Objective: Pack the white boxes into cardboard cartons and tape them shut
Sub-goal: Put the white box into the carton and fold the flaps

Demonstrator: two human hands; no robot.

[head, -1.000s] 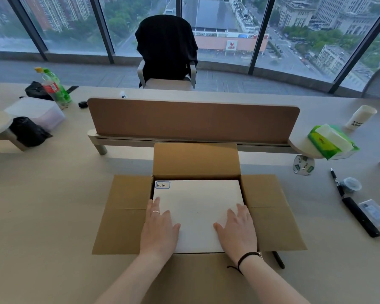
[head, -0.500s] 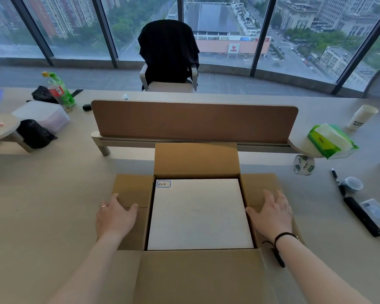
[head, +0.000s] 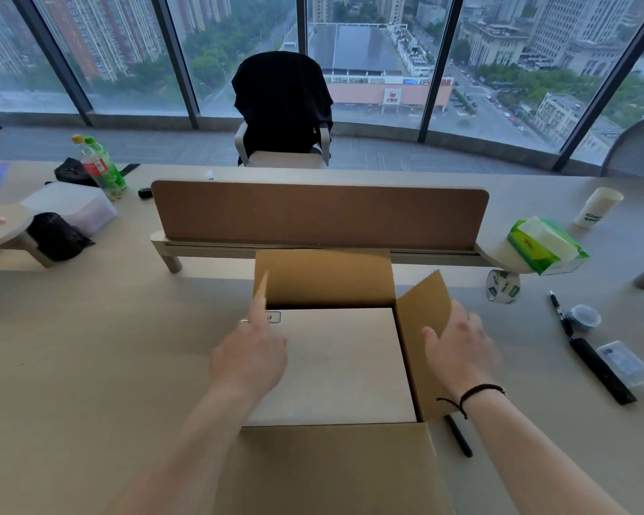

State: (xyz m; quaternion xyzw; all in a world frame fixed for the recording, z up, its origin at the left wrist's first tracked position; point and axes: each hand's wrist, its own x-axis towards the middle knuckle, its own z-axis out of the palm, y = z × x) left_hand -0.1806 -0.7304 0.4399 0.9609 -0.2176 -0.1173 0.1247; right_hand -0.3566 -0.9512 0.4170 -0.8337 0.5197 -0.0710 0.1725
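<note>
High-rise office, glass wall onto city blocks, long beige desk (head: pixel 90 366) with brown divider panel (head: pixel 318 213). Cardboard carton (head: pixel 324 280) at desk centre, far flap upright, near flap laid flat toward the viewer. White box (head: pixel 343 366) lying flat inside, small handwritten label at its far-left corner. Left hand (head: pixel 248 353), ring on one finger, pressing the left flap on edge with fingers fairly straight. Right hand (head: pixel 458 347) lifting the right flap, fingers behind it, thumb in front. Tape roll (head: pixel 502 286) and black marker (head: pixel 560 314) further right.
</note>
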